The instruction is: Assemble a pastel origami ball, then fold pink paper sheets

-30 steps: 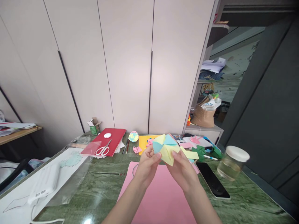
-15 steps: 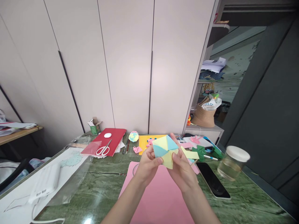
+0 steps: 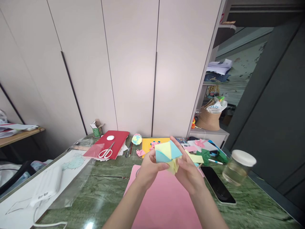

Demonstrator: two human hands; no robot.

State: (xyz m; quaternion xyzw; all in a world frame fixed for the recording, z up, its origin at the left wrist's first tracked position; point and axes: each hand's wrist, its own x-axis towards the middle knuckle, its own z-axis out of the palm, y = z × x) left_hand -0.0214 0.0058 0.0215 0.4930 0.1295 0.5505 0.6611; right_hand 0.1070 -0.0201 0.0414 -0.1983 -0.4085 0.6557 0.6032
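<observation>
A folded origami piece (image 3: 167, 153) in pale yellow and light blue is held up between both hands. My left hand (image 3: 151, 167) grips its left side, thumb pressed on the lower front edge. On the right, my right hand (image 3: 189, 170) has its thumb on the lower right corner, with a finger stretched up behind the paper; the other fingertips are partly hidden. Beneath the hands lies a pink sheet (image 3: 164, 203) on the green marbled table (image 3: 102, 187).
Scissors (image 3: 106, 152) lie on a red folder (image 3: 119, 140) at the back left. A phone (image 3: 218, 185) and a lidded jar of liquid (image 3: 238, 168) stand to the right. At the left are a white power bank (image 3: 47, 184) and plastic sleeve. Folded paper pieces (image 3: 140, 153) lie along the back.
The origami piece has tipped, so its top looks flatter and its lower yellow part appears more folded in. My left thumb has slid slightly right along its edge.
</observation>
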